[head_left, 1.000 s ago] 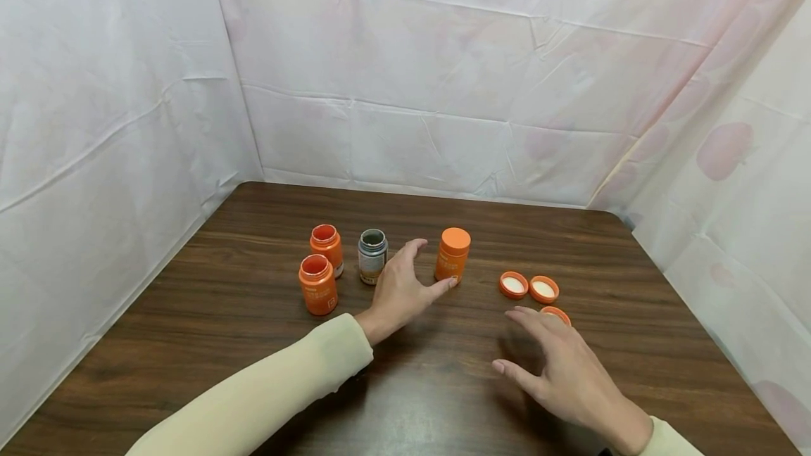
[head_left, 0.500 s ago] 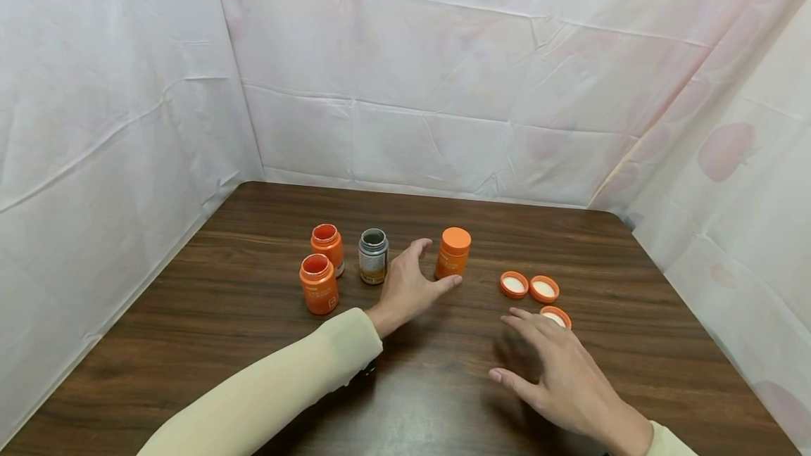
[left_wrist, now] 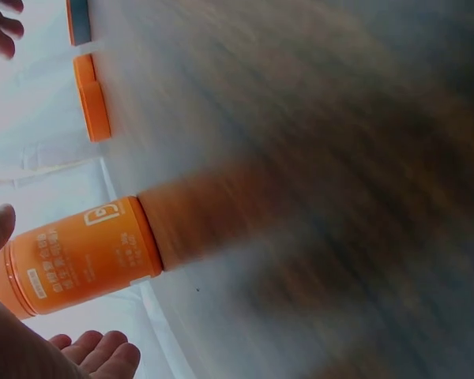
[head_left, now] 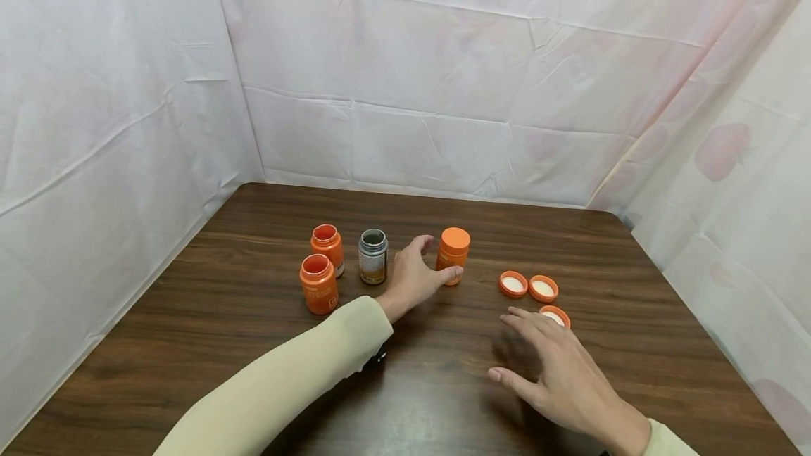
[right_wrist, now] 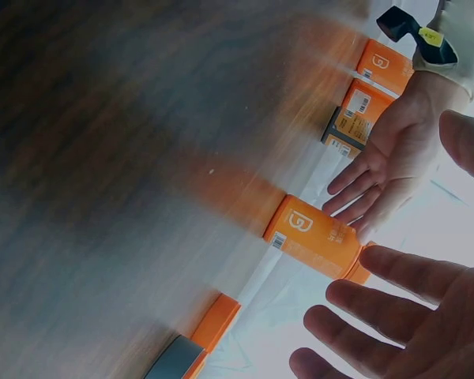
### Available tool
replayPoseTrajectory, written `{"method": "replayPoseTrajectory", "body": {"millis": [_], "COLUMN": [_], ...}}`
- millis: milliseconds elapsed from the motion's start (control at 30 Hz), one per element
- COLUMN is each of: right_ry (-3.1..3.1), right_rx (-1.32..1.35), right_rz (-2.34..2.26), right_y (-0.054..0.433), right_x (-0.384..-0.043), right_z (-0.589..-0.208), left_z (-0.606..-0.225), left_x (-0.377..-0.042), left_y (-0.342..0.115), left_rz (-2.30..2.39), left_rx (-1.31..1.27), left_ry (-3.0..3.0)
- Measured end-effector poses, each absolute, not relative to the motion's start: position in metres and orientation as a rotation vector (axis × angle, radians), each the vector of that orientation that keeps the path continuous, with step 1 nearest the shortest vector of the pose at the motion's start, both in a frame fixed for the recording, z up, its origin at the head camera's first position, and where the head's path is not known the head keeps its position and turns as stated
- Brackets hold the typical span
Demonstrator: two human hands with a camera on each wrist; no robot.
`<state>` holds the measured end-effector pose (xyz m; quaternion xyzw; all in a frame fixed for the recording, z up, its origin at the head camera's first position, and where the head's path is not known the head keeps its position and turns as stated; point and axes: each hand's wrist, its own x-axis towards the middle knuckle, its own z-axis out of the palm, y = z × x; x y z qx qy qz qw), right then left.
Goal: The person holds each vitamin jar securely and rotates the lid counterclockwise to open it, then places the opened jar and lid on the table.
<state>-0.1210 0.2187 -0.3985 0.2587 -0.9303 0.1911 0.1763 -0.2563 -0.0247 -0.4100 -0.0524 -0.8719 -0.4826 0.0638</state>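
Note:
My left hand [head_left: 415, 273] reaches around the lidded orange bottle [head_left: 453, 252], which stands upright on the table. Its thumb is at the bottle's near side and its fingers are at the left. In the left wrist view the orange bottle [left_wrist: 83, 257] lies between the thumb and the spread fingers, with a gap to the fingers; thumb contact cannot be told. My right hand [head_left: 564, 378] hovers with fingers spread and holds nothing. Closest to it is an orange cap [head_left: 555, 316], partly hidden behind the hand. Two more orange caps, a left one [head_left: 513, 284] and a right one [head_left: 543, 289], lie inside up.
Left of my left hand stand a lidless grey bottle [head_left: 373, 257] and two lidless orange bottles, a rear one [head_left: 327, 248] and a front one [head_left: 319, 286]. The brown wooden table [head_left: 431, 400] is bordered by white sheeting [head_left: 412, 76] at the back and sides.
My left hand has moved right, closer to the lidded orange bottle, and its thumb now overlaps the bottle's front. My right hand has barely shifted. The bottles and caps stay put.

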Motion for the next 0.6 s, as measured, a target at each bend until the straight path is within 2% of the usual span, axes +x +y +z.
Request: {"method": "replayPoseTrajectory", "body": {"millis": [600], "right_ry": [-2.621], "right_rx": [0.736], "right_rz": [0.536], "right_y": [0.218], "right_x": [-0.123], "right_z": [-0.398], "left_z": [-0.414], "left_x": [-0.27], "left_y": [-0.016], "left_rz": [-1.522], "left_rx": [-0.202], "left_ry": [-2.625]}}
